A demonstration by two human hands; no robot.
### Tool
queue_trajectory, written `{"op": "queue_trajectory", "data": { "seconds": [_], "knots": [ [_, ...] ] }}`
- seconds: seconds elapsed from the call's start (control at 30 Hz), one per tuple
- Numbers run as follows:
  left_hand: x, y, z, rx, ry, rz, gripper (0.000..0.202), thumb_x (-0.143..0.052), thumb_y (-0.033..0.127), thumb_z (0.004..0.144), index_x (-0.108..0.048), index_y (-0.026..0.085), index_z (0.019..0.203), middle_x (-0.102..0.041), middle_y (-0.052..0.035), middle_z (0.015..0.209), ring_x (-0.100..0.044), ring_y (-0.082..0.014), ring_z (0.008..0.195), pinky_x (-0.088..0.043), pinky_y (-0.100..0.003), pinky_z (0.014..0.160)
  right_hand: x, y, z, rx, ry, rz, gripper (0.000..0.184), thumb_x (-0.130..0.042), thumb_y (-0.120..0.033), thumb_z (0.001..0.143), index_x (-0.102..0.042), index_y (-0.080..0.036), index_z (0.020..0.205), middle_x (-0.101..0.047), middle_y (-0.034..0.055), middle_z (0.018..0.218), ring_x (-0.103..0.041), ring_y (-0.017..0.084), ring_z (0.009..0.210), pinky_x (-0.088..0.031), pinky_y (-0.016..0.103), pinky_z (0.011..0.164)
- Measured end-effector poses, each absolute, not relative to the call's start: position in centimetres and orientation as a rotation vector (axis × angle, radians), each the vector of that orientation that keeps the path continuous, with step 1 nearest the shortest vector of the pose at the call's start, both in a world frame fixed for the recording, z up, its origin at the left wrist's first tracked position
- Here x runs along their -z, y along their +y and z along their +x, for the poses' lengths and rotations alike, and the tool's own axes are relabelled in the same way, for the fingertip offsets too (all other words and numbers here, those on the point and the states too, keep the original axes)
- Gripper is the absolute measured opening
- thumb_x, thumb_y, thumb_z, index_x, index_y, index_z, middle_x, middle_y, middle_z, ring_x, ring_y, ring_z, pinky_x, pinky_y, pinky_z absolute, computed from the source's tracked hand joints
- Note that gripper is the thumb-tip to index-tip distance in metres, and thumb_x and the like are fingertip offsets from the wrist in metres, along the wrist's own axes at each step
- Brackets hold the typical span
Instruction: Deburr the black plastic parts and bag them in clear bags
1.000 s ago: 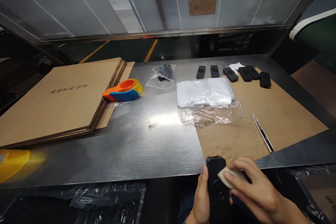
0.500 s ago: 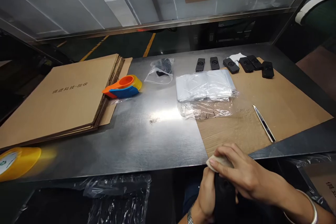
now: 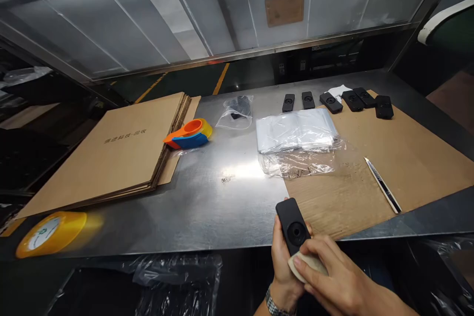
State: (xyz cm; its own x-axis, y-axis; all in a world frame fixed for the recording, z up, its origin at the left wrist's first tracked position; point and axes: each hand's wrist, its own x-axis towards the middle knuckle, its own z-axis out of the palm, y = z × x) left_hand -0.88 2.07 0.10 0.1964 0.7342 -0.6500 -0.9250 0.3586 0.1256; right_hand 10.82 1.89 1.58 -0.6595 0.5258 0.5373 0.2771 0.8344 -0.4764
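Observation:
My left hand (image 3: 282,261) is wrapped round a black rectangular device (image 3: 291,217) with a round recessed ring on its face. The device is tilted up in front of the table's front edge. Pinched in my right hand (image 3: 338,274) is a cream-coloured cloth pad (image 3: 308,265), pressed against the device's lower end, which it hides. Beyond my hands, a stack of clear plastic bags (image 3: 296,131) lies partly on a flat cardboard sheet (image 3: 407,158). Several similar black devices (image 3: 331,102) lie in a row at the back.
Flat cardboard (image 3: 129,143) is stacked at the left, with an orange and blue tape dispenser (image 3: 189,136) at its edge. A yellow tape roll (image 3: 52,232) stands front left. A utility knife (image 3: 383,185) lies on the right cardboard. A bagged black item (image 3: 237,111) sits at the back.
The black device has come up into view, its ringed face now showing. My right hand with the cloth pad has moved from its top down to the lower end. The camera view has shifted.

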Motion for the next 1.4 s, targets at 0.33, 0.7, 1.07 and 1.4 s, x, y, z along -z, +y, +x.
{"op": "queue_trajectory", "data": {
  "seconds": [0.33,0.7,1.07,1.4],
  "knots": [
    [1.3,1.3,-2.5,-1.305,0.946,0.095,0.048,-0.059,0.054,0.075,-0.063,0.016,0.102,-0.063,-0.0027,0.072,-0.057,-0.0141,0.063,-0.045,-0.026,0.063,0.1,5.5,16.3,-0.535,-2.286,-0.993,0.041,-0.048,-0.015,0.087,-0.049,-0.019,0.128,-0.053,0.0118,0.109,-0.052,0.022,0.105,-0.05,0.034,0.081],
    [4.3,0.7,-3.4,-1.569,1.166,0.708,0.07,-0.074,0.057,0.054,-0.065,0.018,0.112,-0.064,-0.0109,0.099,-0.052,-0.0306,0.101,-0.037,-0.033,0.091,6.1,13.0,17.8,-0.15,-2.162,-1.349,0.027,-0.044,-0.027,0.089,-0.064,-0.015,0.104,-0.055,0.0132,0.094,-0.052,0.025,0.088,-0.049,0.043,0.073],
    [3.2,1.8,-4.5,-1.332,1.083,1.188,0.065,-0.066,0.064,0.06,-0.066,0.022,0.11,-0.06,-0.0087,0.078,-0.049,-0.0231,0.071,-0.038,-0.036,0.072,-4.8,8.2,13.5,-1.078,-2.186,-1.066,0.028,-0.047,-0.029,0.092,-0.059,-0.021,0.116,-0.066,0.0063,0.097,-0.062,0.016,0.09,-0.052,0.026,0.078],
    [2.3,1.7,-3.0,-1.383,1.443,1.426,0.049,-0.068,0.043,0.071,-0.053,0.028,0.115,-0.055,-0.0035,0.092,-0.056,-0.0186,0.077,-0.046,-0.03,0.067,-3.9,5.0,11.7,-1.023,-2.032,-1.023,0.027,-0.052,-0.029,0.089,-0.047,-0.021,0.115,-0.058,0.0068,0.104,-0.061,0.012,0.077,-0.053,0.018,0.063]
  ]
}}
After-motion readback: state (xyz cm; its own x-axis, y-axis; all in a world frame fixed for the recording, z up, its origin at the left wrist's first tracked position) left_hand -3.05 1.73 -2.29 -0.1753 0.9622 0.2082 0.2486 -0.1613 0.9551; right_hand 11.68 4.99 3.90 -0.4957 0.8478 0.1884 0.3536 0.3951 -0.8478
